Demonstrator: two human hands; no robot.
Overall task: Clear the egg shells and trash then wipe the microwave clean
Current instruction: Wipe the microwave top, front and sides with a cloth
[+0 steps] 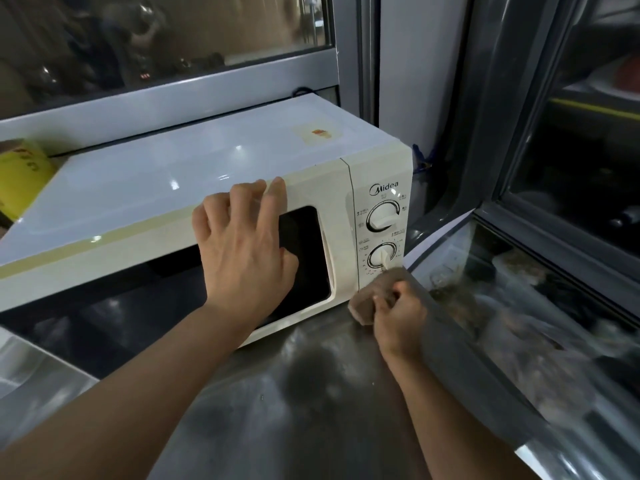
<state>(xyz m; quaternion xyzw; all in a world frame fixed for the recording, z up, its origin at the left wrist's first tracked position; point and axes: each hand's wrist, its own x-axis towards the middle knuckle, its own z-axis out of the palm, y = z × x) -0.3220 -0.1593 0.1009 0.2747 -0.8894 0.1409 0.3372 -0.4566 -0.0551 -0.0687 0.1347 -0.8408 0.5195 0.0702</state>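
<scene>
A cream-white microwave (194, 174) with two dials stands on a steel counter (311, 393), its door closed. My left hand (242, 251) lies flat against the dark door window, fingertips reaching the door's top edge. My right hand (398, 320) grips a brownish cloth (367, 299) and holds it against the lower right corner of the control panel, just under the lower dial (382, 256). No egg shells or trash show in this view.
A yellow container (20, 174) stands left of the microwave by the window frame. A glass-fronted case (519, 306) with a grey rim runs along the counter's right side. A window wall rises close behind the microwave.
</scene>
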